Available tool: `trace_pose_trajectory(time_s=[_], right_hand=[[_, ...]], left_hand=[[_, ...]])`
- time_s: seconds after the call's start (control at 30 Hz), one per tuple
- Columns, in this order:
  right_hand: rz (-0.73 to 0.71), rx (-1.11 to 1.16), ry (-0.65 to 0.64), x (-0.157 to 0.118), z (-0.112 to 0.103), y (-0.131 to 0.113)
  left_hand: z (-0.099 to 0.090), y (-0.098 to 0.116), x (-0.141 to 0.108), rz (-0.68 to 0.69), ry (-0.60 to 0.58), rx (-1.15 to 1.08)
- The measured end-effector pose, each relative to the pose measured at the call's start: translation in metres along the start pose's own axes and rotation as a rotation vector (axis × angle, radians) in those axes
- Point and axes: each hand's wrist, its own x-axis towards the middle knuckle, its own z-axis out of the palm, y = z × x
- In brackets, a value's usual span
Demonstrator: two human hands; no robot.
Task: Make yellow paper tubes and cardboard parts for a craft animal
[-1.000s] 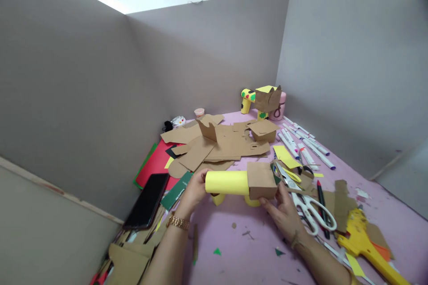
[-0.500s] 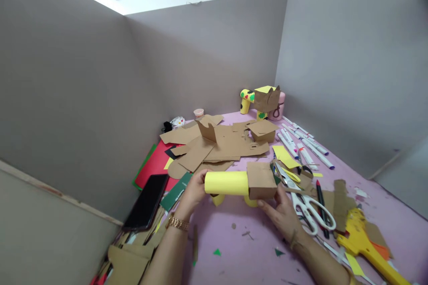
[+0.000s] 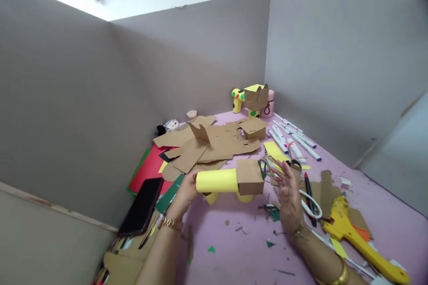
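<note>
A paper model (image 3: pixel 217 181) with a yellow tube body, short yellow tube legs and a brown cardboard box (image 3: pixel 250 177) at its right end is in the middle of the view. My left hand (image 3: pixel 187 189) grips the left end of the tube; its fingertips are partly hidden behind it. To the right of the box, my right hand (image 3: pixel 289 196) is raised with fingers stretched out, apart from the model and holding nothing. Behind that hand lie white-handled scissors (image 3: pixel 312 207), partly covered by it.
A yellow glue gun (image 3: pixel 354 236) lies at the right, near several markers (image 3: pixel 302 142). Cardboard pieces (image 3: pixel 227 140) spread across the back, before a decorated yellow model (image 3: pixel 256 98). A black phone (image 3: pixel 142 207) lies left. Small scraps dot the pink table (image 3: pixel 240 254).
My right hand has let go of the cardboard box end, moved right and opened. The left hand still holds the tube. The whole view has shifted slightly.
</note>
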Motion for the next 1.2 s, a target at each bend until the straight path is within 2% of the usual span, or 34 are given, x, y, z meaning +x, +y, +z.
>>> trace_pose_trajectory(time_s=[0.1,0.17,0.37,0.5,0.8,1.2], right_hand=[[0.025,-0.007,0.057,0.004,-0.003,-0.003],[0.057,-0.019,0.042,0.006,-0.005,-0.003],[0.132,-0.086,-0.231,0.007,-0.004,0.000],[0.147,-0.137,-0.312,0.004,0.001,0.004],[0.072,-0.223,-0.324,0.000,0.009,0.020],[0.048,-0.257,-0.309,-0.003,0.009,0.016]], left_hand=[[-0.001,0.001,-0.001,0.003,0.006,0.006],[-0.001,0.002,-0.002,0.001,0.007,0.012],[-0.001,0.006,0.000,-0.015,0.028,0.036],[0.000,0.009,0.001,-0.020,0.019,0.035],[0.001,0.008,-0.001,-0.007,0.005,0.034],[-0.005,-0.010,0.001,0.022,-0.045,0.026]])
